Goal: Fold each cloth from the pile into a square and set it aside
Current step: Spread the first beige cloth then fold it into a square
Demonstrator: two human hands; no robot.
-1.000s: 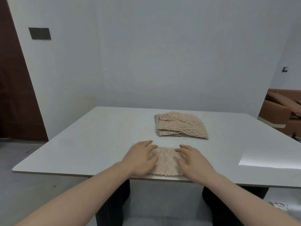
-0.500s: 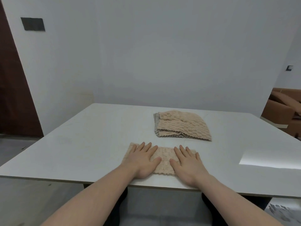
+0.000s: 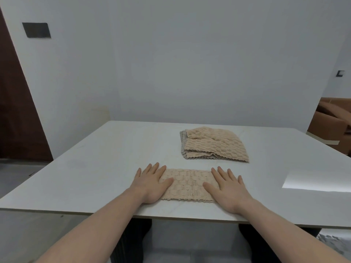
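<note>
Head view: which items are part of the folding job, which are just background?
Job: folded beige cloth under both flat hands, left hand, right hand; cloth pile behind it; white table.

Background: dark wall plate, brown door, brown sofa, small wall switch.

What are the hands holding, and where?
Nothing gripped. Left hand and right hand press flat on the folded cloth's two ends.

Cloth point(image 3: 187, 185) ends hidden under both hands.

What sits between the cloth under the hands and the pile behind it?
Nothing: the head view shows only bare table between the flattened cloth and the pile.
</note>
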